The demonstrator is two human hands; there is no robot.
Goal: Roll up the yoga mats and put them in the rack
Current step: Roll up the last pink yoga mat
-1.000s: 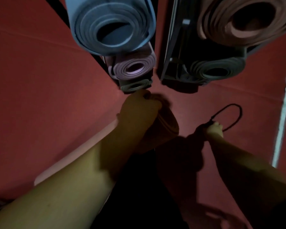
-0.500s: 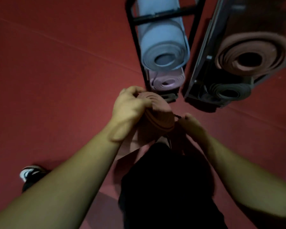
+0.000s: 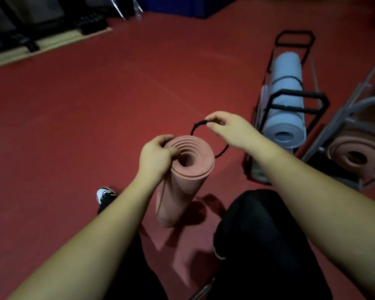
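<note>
Pink foam yoga mat (image 3: 185, 176), fully rolled, stands on end on the red floor (image 3: 78, 118) just in front of the person's knees, slightly tilted. Left hand (image 3: 155, 155) grips the top rim of the roll, thumb hooked over the inner coils, fingers curled round the outside. Right hand (image 3: 226, 128) pinches a black elastic loop (image 3: 204, 135) between thumb and fingers, holding it up just beside and above the roll's open end; the loop's lower part hangs behind the rim.

Black rack (image 3: 290, 100) stands near, to the right, holding a light blue rolled mat (image 3: 287, 100) already banded (a second mat beneath it is mostly hidden). Grey rack (image 3: 338, 135) beside it holds a brown rolled mat (image 3: 357, 156).

Assessment: rolling appears complete; the step in hand is securing the roll. The next move would call for stretching the loop wide enough to clear the top rim and sliding it down the roll while the left hand keeps the coils tight, then carrying the mat to a rack.
</note>
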